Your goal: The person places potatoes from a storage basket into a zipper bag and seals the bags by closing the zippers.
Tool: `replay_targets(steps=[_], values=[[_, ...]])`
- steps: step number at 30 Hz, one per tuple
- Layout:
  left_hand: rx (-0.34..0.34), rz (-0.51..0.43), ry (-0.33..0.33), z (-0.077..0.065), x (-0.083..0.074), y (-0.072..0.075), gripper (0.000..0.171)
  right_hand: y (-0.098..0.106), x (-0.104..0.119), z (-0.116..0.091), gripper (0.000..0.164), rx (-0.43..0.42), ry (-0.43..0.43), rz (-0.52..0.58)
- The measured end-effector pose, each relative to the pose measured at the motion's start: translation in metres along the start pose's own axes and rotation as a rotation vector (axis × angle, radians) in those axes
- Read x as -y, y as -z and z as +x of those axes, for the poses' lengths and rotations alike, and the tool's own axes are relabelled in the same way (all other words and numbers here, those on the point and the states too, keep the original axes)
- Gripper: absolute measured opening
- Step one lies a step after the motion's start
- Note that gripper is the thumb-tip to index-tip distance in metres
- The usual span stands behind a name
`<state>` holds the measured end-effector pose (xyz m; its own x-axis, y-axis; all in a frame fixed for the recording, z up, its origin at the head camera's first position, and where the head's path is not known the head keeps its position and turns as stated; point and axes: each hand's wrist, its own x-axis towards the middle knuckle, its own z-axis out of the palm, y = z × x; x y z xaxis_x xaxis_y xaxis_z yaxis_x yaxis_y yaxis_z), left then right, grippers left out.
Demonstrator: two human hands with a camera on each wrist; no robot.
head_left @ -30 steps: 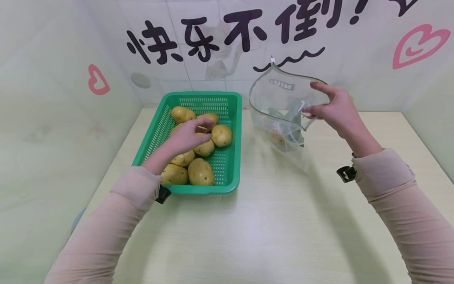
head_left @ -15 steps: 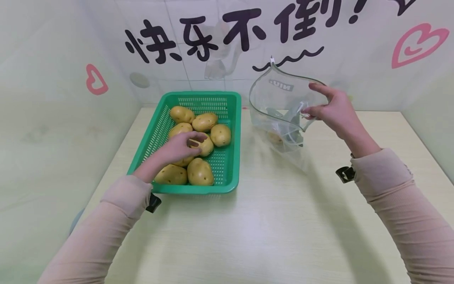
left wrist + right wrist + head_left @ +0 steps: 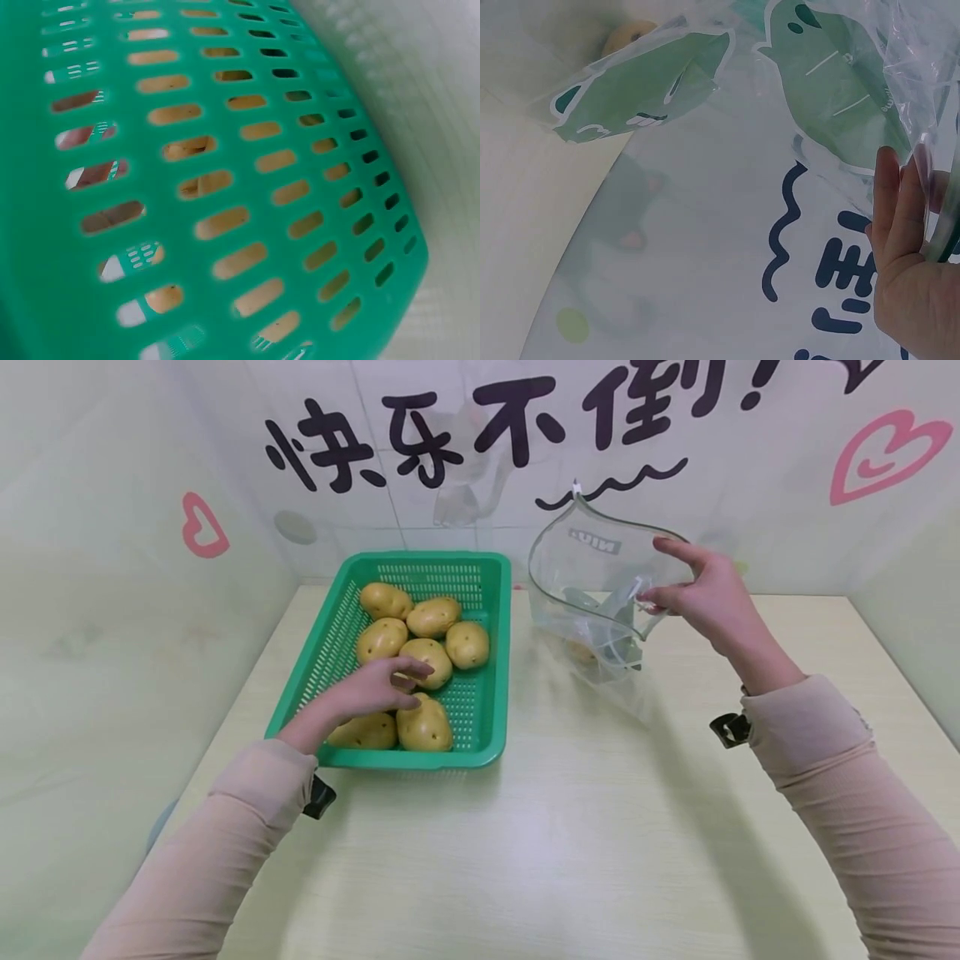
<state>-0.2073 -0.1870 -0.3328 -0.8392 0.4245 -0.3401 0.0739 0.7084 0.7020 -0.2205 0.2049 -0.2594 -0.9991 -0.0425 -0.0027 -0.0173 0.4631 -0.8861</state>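
Note:
My left hand [image 3: 367,687] is over the green plastic basket [image 3: 498,693], its fingers spread and loosely bent above the potatoes, with no potato gripped. Partly under that hand is a potato [image 3: 425,662]; another potato [image 3: 424,724] lies just in front of the thumb. Through the basket's slotted wall [image 3: 247,217], the left wrist view gives only bits of potato and hand. My right hand [image 3: 708,597] holds the rim of a clear zip bag [image 3: 570,560], whose mouth gapes wide. Inside the bag, low down, a potato [image 3: 581,652] shows behind green leaf-shaped prints [image 3: 652,90].
Several more potatoes [image 3: 386,602] lie in the basket, which stands left on the pale table [image 3: 510,852]. Behind the table rises a white wall sheet [image 3: 517,510] with black lettering and pink hearts. A side sheet [image 3: 97,610] borders the left.
My left hand has moved down and left over the basket, toward its near side, uncovering potatoes farther back. The right hand and the bag have stayed in place.

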Motion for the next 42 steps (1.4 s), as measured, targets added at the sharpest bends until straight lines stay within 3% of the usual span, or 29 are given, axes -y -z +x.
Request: replay_targets(steps=[9,22,31,42], values=[[0.007,0.091,0.031,0.0,0.005,-0.004,0.053,0.0,-0.001,0.0,0.069,0.01,0.004,0.03],[0.11,0.073,-0.009,0.004,0.008,-0.008,0.063,-0.001,-0.001,-0.001,0.07,0.016,-0.008,0.027],[0.144,0.209,0.001,0.009,0.009,-0.014,0.066,-0.001,-0.001,-0.001,0.069,0.017,-0.009,0.033],[0.176,0.213,0.006,0.008,0.006,-0.015,0.064,0.0,-0.002,0.0,0.069,0.016,-0.014,0.026]])
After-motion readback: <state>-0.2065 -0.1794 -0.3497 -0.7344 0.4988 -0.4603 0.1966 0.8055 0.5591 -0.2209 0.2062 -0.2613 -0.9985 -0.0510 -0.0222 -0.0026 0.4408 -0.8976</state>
